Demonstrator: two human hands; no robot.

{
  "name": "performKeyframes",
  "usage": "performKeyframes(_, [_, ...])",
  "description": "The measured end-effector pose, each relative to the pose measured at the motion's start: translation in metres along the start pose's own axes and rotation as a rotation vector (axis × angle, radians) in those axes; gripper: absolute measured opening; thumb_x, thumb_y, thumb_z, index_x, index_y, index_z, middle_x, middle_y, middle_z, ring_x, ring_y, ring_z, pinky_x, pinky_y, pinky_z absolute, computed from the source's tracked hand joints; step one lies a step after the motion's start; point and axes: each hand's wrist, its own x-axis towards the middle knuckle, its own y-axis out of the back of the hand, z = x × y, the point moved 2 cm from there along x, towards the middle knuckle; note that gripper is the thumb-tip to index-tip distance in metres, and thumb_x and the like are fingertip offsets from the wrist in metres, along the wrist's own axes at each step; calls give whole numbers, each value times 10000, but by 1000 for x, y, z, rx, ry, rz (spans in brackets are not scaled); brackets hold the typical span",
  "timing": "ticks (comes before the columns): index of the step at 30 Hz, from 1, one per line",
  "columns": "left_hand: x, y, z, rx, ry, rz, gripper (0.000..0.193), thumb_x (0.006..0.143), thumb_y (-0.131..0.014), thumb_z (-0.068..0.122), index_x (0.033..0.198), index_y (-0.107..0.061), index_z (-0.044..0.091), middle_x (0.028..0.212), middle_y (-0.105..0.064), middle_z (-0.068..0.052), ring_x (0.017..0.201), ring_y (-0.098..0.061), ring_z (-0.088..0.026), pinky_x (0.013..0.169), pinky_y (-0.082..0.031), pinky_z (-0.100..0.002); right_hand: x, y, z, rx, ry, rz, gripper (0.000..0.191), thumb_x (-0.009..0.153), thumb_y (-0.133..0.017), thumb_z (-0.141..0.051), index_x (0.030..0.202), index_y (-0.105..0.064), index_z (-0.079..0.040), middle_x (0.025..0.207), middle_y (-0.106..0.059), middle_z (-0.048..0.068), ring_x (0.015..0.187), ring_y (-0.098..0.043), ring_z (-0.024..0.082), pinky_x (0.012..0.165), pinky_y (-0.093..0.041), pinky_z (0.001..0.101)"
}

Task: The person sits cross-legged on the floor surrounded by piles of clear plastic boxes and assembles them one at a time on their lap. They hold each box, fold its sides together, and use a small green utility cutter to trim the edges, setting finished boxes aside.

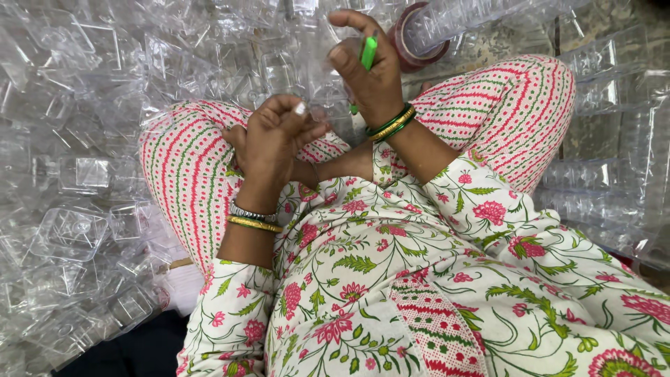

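Floral sleeves frame the left hand (273,136), fingers curled shut around something small at centre frame, while the right hand (370,73) grips a green cutter (368,52) against a clear plastic piece (328,87); trimming seems underway, needing steady pressure.

Clear, glossy plastic containers (70,234) lay heaped around matt floral printed cloth (433,279), shiny metal-looking bangles (391,124) ringed the right hand (373,77), which pinched a smooth green plastic tool (368,52), and a glossy tape roll (412,42) sat beyond.
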Motion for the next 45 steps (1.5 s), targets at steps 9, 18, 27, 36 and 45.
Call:
performKeyframes(9, [3,6,-3,-48,119,-69,142,1029,-630,139,998,-635,1,894,-721,-168,757,-728,-262,720,-637,-409,5,-1,-11,-68,116,-184,686,997,-769,-438,1466,-465,-41,1197,-644,30,1035,-672,104,906,-540,257])
performKeyframes(18, [0,12,-3,-118,56,-114,76,1007,-639,93,1059,-634,38,1021,-714,-129,910,-722,-245,826,-620,-407,4,-5,-7,214,-296,42,559,1022,-643,-473,1428,-528,-107,984,-694,-7,535,-432,24,431,-347,208])
performKeyframes(27, [-8,-4,10,45,-111,89,363,1089,-521,289,1420,-569,147,1285,-637,-32,970,-572,-143,810,-461,-320,2,8,23,-63,-125,-158,554,1078,-683,-384,1496,-498,-71,1129,-655,54,660,-469,43,548,-402,224])
performKeyframes(36, [-2,4,2,-217,-220,119,518,1093,-544,410,1445,-559,32,1216,-616,-111,611,-392,-34,508,-337,-188,0,2,0,93,-535,-243,395,898,-710,-117,1271,-642,-8,944,-767,54,435,-458,36,373,-341,218])
performKeyframes(45, [-12,-3,14,-49,-360,-5,461,1105,-511,345,1454,-446,50,1405,-602,-78,821,-465,7,644,-401,-143,-9,-17,15,86,-713,-246,111,849,-754,-31,822,-659,19,502,-518,6,346,-448,86,318,-313,256])
